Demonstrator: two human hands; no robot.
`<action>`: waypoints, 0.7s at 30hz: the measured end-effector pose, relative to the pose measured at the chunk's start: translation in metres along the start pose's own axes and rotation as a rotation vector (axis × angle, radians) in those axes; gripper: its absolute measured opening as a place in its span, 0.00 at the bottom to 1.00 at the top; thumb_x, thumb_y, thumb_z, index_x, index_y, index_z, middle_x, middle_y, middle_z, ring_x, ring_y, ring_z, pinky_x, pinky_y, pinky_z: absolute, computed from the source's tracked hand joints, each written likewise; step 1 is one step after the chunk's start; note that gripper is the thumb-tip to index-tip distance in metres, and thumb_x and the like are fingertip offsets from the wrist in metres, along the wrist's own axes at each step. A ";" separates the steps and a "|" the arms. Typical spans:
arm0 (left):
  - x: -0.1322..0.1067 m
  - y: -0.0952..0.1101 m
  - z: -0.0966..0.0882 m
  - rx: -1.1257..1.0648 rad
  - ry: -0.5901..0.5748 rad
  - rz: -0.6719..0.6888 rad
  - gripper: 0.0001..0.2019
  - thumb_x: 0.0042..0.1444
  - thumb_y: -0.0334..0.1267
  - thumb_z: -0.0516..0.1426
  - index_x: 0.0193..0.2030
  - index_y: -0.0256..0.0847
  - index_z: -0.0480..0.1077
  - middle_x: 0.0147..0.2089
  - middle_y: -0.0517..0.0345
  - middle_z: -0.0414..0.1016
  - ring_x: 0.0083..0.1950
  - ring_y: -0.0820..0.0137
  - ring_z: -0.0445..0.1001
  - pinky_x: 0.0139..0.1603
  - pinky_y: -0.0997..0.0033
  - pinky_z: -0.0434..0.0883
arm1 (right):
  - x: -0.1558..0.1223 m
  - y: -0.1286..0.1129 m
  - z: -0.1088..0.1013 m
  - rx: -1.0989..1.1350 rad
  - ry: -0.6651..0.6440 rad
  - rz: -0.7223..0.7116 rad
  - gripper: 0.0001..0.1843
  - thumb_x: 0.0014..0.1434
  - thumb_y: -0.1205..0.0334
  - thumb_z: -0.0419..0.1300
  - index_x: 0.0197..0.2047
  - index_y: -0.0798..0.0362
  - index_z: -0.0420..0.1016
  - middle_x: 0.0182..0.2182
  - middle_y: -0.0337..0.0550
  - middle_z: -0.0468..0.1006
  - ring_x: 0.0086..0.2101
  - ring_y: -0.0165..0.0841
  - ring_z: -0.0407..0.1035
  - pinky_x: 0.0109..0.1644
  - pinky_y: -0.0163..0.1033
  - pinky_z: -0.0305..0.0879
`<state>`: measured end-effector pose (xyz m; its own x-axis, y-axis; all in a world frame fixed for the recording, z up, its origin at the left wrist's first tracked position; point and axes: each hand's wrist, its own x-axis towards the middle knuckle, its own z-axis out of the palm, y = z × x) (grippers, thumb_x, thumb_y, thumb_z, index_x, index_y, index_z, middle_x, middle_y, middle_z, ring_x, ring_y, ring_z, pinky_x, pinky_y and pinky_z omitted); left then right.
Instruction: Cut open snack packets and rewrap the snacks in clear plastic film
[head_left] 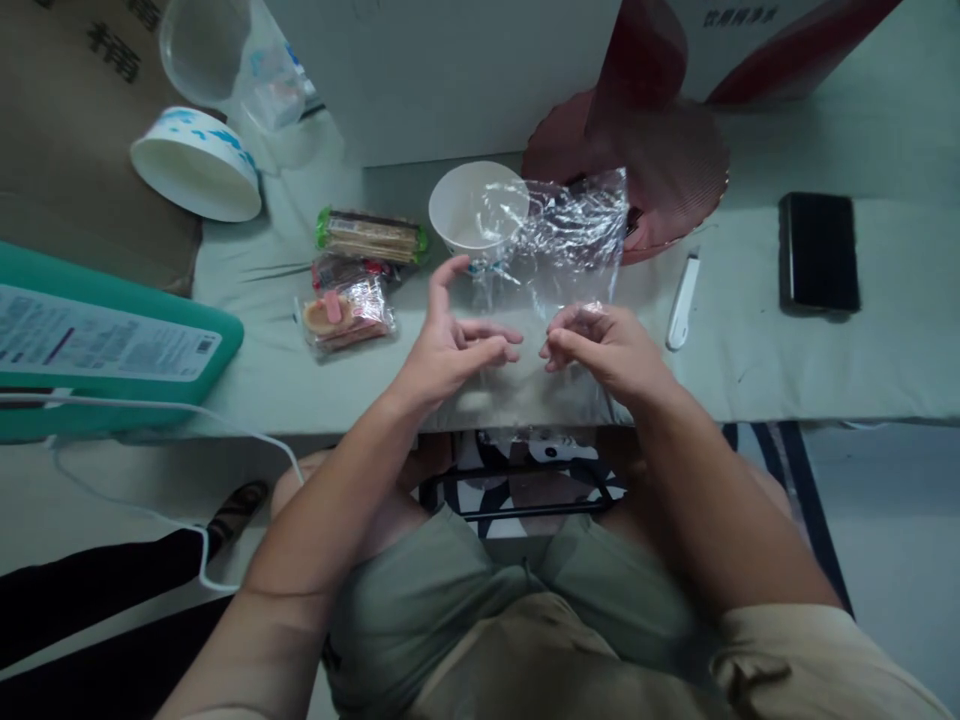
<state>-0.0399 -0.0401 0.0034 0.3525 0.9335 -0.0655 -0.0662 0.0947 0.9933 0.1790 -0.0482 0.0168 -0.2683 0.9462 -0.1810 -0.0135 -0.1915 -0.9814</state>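
My left hand (457,345) is held over the front of the table with its index finger raised and its other fingers stretched out, thumb near them. Nothing shows in it. Facing it, my right hand (604,345) has thumb and fingers curled into a pinch; whatever may be between the fingertips is too small to make out. A crumpled clear plastic bag (574,230) lies just beyond and partly under my hands. Behind my left hand stands a white paper bowl (476,205), partly overlapped by the bag.
Left of the bowl lie a green-ended packet of sticks (371,237) and wrapped snacks (345,320). A pink ribbed plate (675,190), white utility knife (684,300) and black box (819,252) are rightward. A tilted bowl (199,165) and green container (112,340) stand left.
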 end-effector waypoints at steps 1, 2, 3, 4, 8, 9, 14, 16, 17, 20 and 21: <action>0.000 0.001 -0.001 0.020 0.055 0.033 0.44 0.51 0.45 0.70 0.70 0.58 0.51 0.38 0.61 0.81 0.32 0.69 0.82 0.38 0.66 0.80 | 0.000 0.001 -0.002 0.007 0.038 -0.005 0.17 0.52 0.49 0.71 0.34 0.53 0.74 0.25 0.37 0.78 0.24 0.28 0.74 0.33 0.38 0.76; 0.000 0.003 -0.003 0.033 0.101 0.068 0.43 0.53 0.43 0.69 0.70 0.58 0.51 0.36 0.63 0.80 0.32 0.70 0.81 0.38 0.67 0.80 | -0.001 0.002 -0.004 0.013 0.078 -0.017 0.18 0.52 0.49 0.71 0.36 0.53 0.74 0.24 0.36 0.77 0.24 0.28 0.73 0.33 0.39 0.76; 0.001 0.005 -0.006 0.044 0.138 0.107 0.41 0.53 0.41 0.69 0.69 0.57 0.53 0.34 0.65 0.78 0.32 0.70 0.81 0.38 0.68 0.80 | -0.002 0.003 -0.006 0.016 0.120 -0.040 0.19 0.52 0.49 0.71 0.41 0.52 0.75 0.24 0.34 0.77 0.24 0.29 0.73 0.34 0.39 0.76; 0.001 0.008 -0.009 0.057 0.163 0.148 0.38 0.54 0.40 0.68 0.68 0.56 0.55 0.33 0.65 0.78 0.34 0.70 0.81 0.39 0.69 0.80 | -0.003 0.004 -0.009 0.016 0.164 -0.076 0.22 0.52 0.49 0.71 0.46 0.50 0.74 0.23 0.33 0.76 0.24 0.29 0.73 0.34 0.40 0.76; -0.002 0.023 -0.017 0.182 0.110 0.269 0.25 0.51 0.37 0.68 0.55 0.48 0.70 0.37 0.60 0.80 0.38 0.70 0.81 0.41 0.69 0.80 | -0.011 0.001 -0.016 -0.058 0.253 -0.348 0.42 0.52 0.47 0.72 0.67 0.39 0.61 0.30 0.32 0.78 0.32 0.34 0.76 0.41 0.43 0.77; -0.003 0.026 -0.017 0.240 0.081 0.284 0.22 0.50 0.36 0.68 0.53 0.46 0.73 0.39 0.59 0.80 0.38 0.69 0.81 0.41 0.68 0.80 | -0.013 0.000 -0.016 -0.102 0.224 -0.418 0.45 0.51 0.48 0.73 0.68 0.38 0.59 0.33 0.33 0.79 0.35 0.35 0.77 0.43 0.44 0.77; -0.002 0.028 -0.020 0.635 0.158 0.368 0.14 0.53 0.33 0.65 0.48 0.44 0.78 0.34 0.59 0.76 0.34 0.70 0.74 0.38 0.68 0.74 | -0.016 -0.007 -0.015 -0.576 0.224 -0.536 0.12 0.57 0.59 0.67 0.46 0.43 0.79 0.29 0.37 0.76 0.33 0.35 0.73 0.43 0.45 0.73; -0.001 0.027 -0.021 0.753 0.200 0.409 0.08 0.54 0.34 0.64 0.42 0.45 0.79 0.33 0.59 0.73 0.33 0.69 0.71 0.38 0.65 0.73 | -0.016 -0.010 -0.014 -0.702 0.348 -0.577 0.02 0.59 0.60 0.65 0.36 0.44 0.80 0.28 0.38 0.73 0.32 0.35 0.71 0.41 0.46 0.72; -0.002 0.027 -0.021 0.780 0.219 0.432 0.06 0.54 0.34 0.64 0.39 0.46 0.80 0.34 0.57 0.71 0.35 0.68 0.71 0.40 0.63 0.73 | -0.016 -0.012 -0.014 -0.728 0.402 -0.615 0.03 0.59 0.60 0.64 0.33 0.44 0.80 0.30 0.40 0.74 0.34 0.36 0.72 0.43 0.47 0.72; -0.009 0.036 -0.019 0.714 0.264 0.481 0.02 0.52 0.35 0.66 0.32 0.47 0.78 0.42 0.51 0.71 0.49 0.58 0.72 0.47 0.56 0.74 | -0.024 -0.022 -0.010 -0.729 0.424 -0.746 0.02 0.56 0.60 0.65 0.31 0.44 0.78 0.41 0.44 0.77 0.48 0.44 0.74 0.55 0.56 0.71; -0.012 0.041 -0.018 0.657 0.257 0.479 0.03 0.51 0.36 0.66 0.31 0.47 0.77 0.45 0.50 0.71 0.54 0.55 0.72 0.50 0.54 0.74 | -0.028 -0.026 -0.008 -0.708 0.387 -0.759 0.02 0.57 0.60 0.65 0.31 0.44 0.77 0.42 0.44 0.78 0.51 0.46 0.74 0.59 0.59 0.69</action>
<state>-0.0634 -0.0414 0.0428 0.1969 0.8788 0.4347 0.4288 -0.4759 0.7679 0.1946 -0.0681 0.0472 -0.1031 0.7959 0.5966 0.5400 0.5484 -0.6384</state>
